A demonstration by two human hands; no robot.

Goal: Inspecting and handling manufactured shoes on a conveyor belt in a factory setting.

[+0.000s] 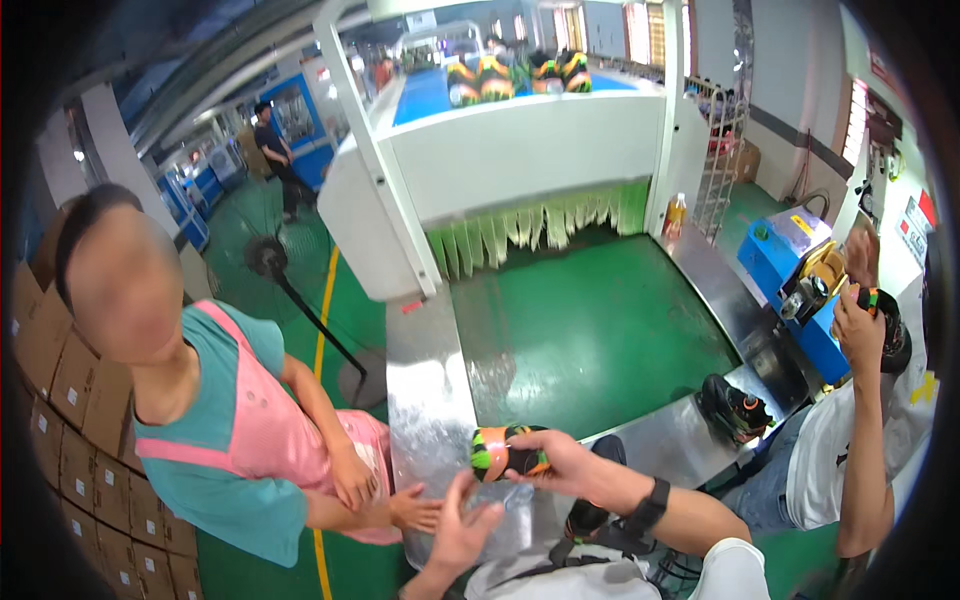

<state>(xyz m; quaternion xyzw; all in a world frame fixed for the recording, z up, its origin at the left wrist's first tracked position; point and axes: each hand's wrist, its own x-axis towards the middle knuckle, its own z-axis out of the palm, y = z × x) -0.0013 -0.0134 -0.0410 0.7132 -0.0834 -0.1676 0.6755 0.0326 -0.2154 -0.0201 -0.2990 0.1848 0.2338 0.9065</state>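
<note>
Shoe [490, 455] in hand over the bench's [425, 350] near-left corner

From my remote seat I see the right hand [562, 462] pinching the orange, green and black shoe between its fingers. The left hand [463, 530] is just beside it, fingers spread; whether they touch it I can't tell. Ahead, the green belt [590, 330] gives me broad room up to the pale fringe [545, 225], bounded by metal edges. A co-worker's hand [414, 508] crowds my left; a black shoe [733, 408] rests near the right corner. The left forearm is cut off below, and a dark object [588, 517] under the right wrist is hard to make out.
</note>
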